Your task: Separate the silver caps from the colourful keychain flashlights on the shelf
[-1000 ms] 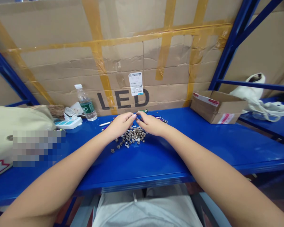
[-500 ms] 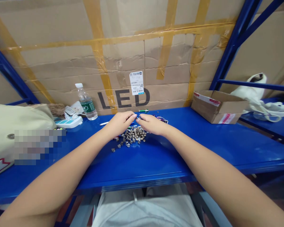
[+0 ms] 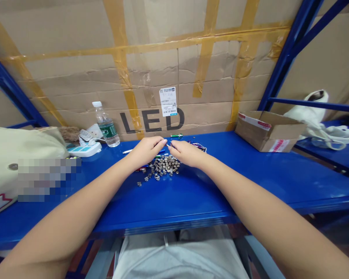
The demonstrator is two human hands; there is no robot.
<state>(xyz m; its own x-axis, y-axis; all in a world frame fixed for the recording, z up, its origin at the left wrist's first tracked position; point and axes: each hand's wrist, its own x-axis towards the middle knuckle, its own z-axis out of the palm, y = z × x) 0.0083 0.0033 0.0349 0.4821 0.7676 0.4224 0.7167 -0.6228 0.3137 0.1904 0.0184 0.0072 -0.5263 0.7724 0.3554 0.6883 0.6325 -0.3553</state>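
My left hand (image 3: pixel 149 149) and my right hand (image 3: pixel 186 153) meet fingertip to fingertip above the blue tabletop (image 3: pixel 168 201). Both are closed in a pinch. A thin light-coloured sliver shows between the fingertips; it is too small to name, and I cannot tell which hand holds it. Just below and in front lies a pile of small round silvery metal pieces (image 3: pixel 165 166), with a few strays toward the left. Around the hands lie a green metallic pen-like piece (image 3: pixel 177 136), a silver-white pen-like stick (image 3: pixel 127 151) and a purple shiny bundle (image 3: pixel 199 146), partly hidden.
At the back left stand a water bottle (image 3: pixel 108 126) and a white power strip (image 3: pixel 85 150), beside a cream bag (image 3: pixel 23 143). An opened cardboard box (image 3: pixel 267 131) sits at the right. A large taped carton (image 3: pixel 151 81) walls off the back, between blue posts.
The fingertips have shifted slightly, and the sliver between them shows a little more. My right hand sits a touch lower. The pile and the other things stay put.
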